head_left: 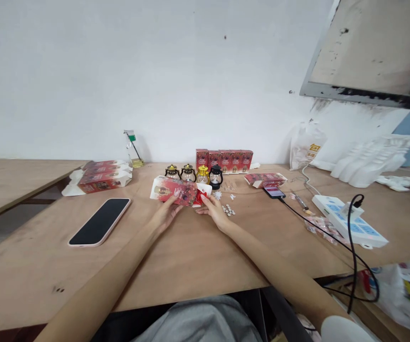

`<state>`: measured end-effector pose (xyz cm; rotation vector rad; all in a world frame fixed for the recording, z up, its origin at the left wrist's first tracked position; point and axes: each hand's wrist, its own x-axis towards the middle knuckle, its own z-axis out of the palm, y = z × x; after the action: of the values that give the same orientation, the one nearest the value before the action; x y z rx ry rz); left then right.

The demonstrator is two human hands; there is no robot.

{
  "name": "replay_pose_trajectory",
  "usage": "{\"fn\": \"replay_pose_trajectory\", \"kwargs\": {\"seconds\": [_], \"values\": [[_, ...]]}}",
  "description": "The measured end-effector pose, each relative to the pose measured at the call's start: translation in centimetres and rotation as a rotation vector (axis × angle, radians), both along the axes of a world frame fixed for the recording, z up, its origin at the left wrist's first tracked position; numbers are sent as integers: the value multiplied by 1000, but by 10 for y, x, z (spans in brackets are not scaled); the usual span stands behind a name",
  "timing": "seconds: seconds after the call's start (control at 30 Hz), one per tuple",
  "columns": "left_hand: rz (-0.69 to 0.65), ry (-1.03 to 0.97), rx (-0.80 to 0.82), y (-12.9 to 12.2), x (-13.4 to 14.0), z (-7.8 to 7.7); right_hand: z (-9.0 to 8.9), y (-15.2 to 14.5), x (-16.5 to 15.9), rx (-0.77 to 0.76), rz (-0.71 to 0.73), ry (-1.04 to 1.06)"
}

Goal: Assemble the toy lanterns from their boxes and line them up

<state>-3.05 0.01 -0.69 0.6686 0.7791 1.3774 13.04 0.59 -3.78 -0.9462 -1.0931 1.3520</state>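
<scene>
While a stack of flattened red cartons (pixel 101 176) lies at the far left, beyond a dark-screened smartphone (pixel 100 222), the left hand (pixel 167 213) clamps the red printed carton (pixel 174 191), thumb over its face and fingers beneath. That carton is held above the table (pixel 187 266), just in front of four miniature lanterns (pixel 202 174). At its right end the right hand (pixel 214 210) appears to pinch the red end flap (pixel 201 194) beside a white tab, so the step in hand looks like shaping or opening that end. The next move seems to call for a steady left hold while the right fingertips work the flap without creasing the card. Farther right, coin-like discs (pixel 228 210) lie near the right hand, with upright boxes (pixel 237 162) behind and another carton (pixel 266 180) beyond.
</scene>
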Motion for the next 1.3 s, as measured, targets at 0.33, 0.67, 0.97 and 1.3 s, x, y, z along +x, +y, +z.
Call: {"fn": "replay_pose_trajectory", "kwargs": {"seconds": [0.33, 0.67, 0.97, 1.3], "values": [[9, 13, 36, 6, -6, 0, 11, -6, 3, -99, -146, 150], [372, 40, 127, 28, -44, 9, 7, 5, 17, 205, -518, 8], [602, 621, 483, 21, -39, 5, 7, 5, 25, 479, -614, -201], [401, 1373, 956, 4, -30, 5, 6, -2, 25, 647, -575, -580]]}}
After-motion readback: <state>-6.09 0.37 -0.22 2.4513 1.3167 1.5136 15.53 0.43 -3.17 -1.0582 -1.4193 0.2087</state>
